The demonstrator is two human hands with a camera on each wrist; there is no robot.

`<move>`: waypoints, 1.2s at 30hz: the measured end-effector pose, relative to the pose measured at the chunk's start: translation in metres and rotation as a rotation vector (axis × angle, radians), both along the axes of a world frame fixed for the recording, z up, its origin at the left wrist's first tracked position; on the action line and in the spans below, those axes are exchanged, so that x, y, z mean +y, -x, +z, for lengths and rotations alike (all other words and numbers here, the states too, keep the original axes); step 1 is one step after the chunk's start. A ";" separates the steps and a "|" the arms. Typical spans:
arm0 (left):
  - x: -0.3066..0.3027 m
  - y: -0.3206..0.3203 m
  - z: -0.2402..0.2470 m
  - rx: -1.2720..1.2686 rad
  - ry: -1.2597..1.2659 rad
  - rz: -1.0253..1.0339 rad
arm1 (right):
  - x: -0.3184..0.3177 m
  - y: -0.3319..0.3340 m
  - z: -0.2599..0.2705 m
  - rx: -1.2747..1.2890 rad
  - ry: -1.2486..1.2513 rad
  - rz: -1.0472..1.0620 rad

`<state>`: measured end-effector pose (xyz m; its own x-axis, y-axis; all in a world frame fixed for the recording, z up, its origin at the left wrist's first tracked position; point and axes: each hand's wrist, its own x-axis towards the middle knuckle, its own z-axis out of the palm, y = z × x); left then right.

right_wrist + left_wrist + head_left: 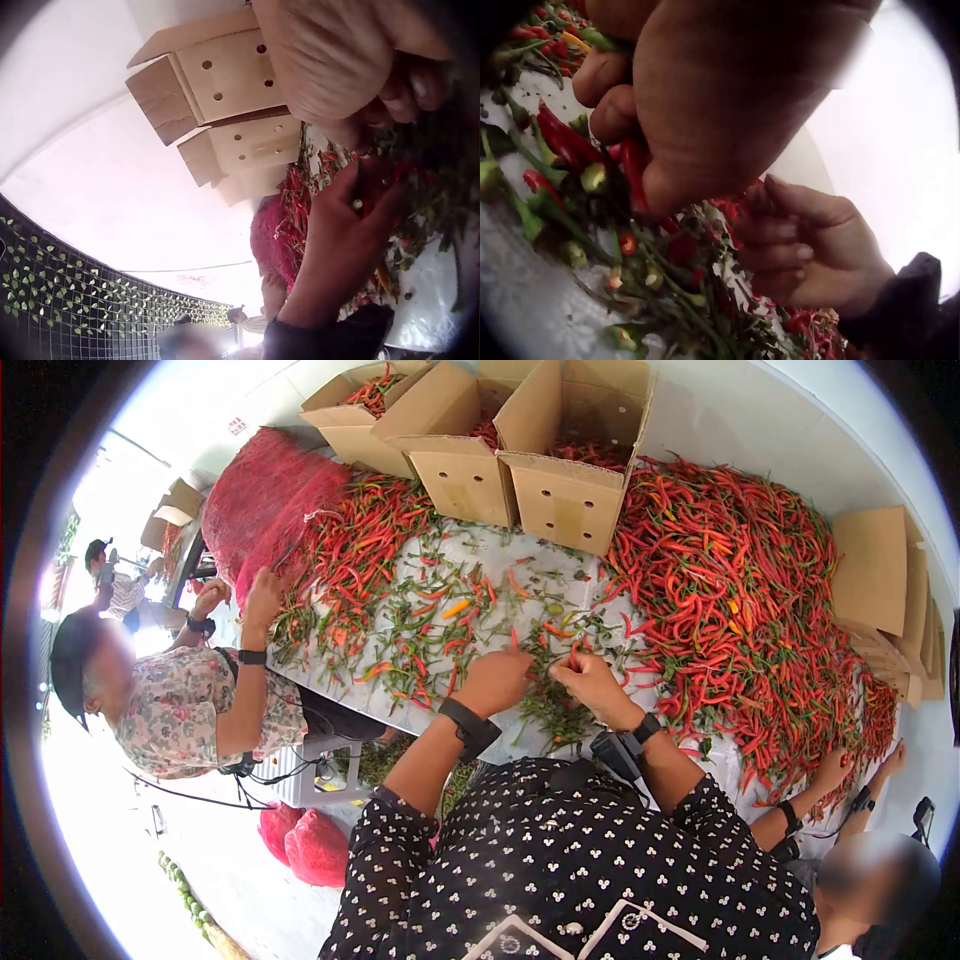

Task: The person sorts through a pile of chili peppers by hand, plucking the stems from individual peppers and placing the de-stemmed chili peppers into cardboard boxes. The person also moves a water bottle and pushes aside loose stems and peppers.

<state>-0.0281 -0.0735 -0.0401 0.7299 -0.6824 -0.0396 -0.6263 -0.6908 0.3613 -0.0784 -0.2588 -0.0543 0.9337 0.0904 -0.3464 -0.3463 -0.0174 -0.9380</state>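
Note:
My left hand (495, 682) is over the table, its fingers curled round red chili peppers; in the left wrist view a red chili (635, 171) shows between its thumb and fingers. In the right wrist view the same hand (341, 244) holds chilies in its pinch. Just to the right, my right hand (600, 690) has thumb and fingertips together, with a bit of red at the tips; its palm side is hidden. Below both hands lies a heap of green stems and cut chili ends (555, 718). The two hands are close but apart.
A large pile of red chilies (730, 580) is at the right, a smaller one (375, 525) at the back left beside a red mesh sack (265, 500). Cardboard boxes (562, 500) stand behind. One person (190, 705) is at the left, another (870, 890) at the lower right.

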 end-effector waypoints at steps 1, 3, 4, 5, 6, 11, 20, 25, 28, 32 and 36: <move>-0.003 0.001 0.001 0.000 0.001 0.001 | 0.000 0.001 0.000 0.000 0.001 0.001; -0.006 -0.001 0.004 0.014 -0.112 -0.028 | 0.001 0.001 0.003 -0.027 0.050 0.011; -0.006 -0.003 0.002 0.010 -0.109 -0.027 | 0.001 0.002 0.006 -0.031 0.052 0.011; -0.003 -0.007 -0.003 0.079 0.045 0.016 | 0.000 0.004 0.009 0.009 0.014 -0.007; -0.003 -0.009 0.001 0.149 0.199 0.057 | 0.000 0.005 0.013 0.050 -0.025 -0.027; 0.008 -0.006 0.028 1.071 0.917 0.535 | 0.006 0.001 0.025 0.046 -0.120 0.000; 0.010 -0.002 0.039 1.088 1.050 0.544 | 0.036 -0.015 0.063 -0.150 0.236 0.007; 0.020 -0.010 0.042 1.065 0.982 0.509 | 0.050 -0.021 0.054 -0.292 0.454 0.029; 0.033 -0.017 0.041 1.134 1.025 0.520 | 0.060 -0.023 0.075 -0.304 0.424 0.135; 0.050 -0.034 0.018 1.589 1.328 0.477 | 0.073 -0.034 0.093 -0.200 0.172 0.131; 0.065 -0.054 0.015 1.769 1.569 0.199 | 0.067 -0.047 0.078 -0.130 0.480 0.183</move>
